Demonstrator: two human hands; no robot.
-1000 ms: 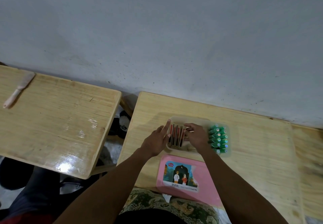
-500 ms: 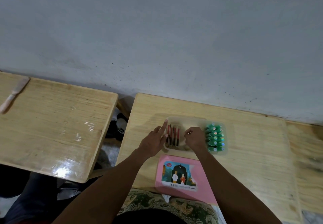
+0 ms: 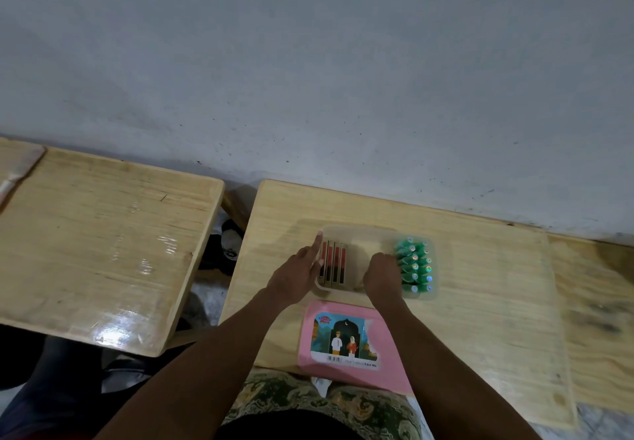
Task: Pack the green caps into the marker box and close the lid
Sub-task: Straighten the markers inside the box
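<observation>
A translucent marker box (image 3: 356,231) stands on the wooden table (image 3: 480,285). A row of red-and-black markers (image 3: 334,263) fills its left part. Several green caps (image 3: 415,264) are stacked at its right end. My left hand (image 3: 295,275) rests with straight fingers against the box's left wall. My right hand (image 3: 382,276) hovers over the middle of the box, touching the left side of the green caps. Its fingers curl down out of sight. The pink lid (image 3: 387,329) with a picture label lies flat in front of the box, at the table's near edge.
A second wooden table (image 3: 103,251) stands to the left across a narrow gap, where a black-and-white object (image 3: 228,244) lies on the floor. A grey wall runs along the back. Bare wood stretches to the right of the box.
My right hand has left the red-and-black markers and moved right, up to the green caps. My left hand has stayed on the box's left wall.
</observation>
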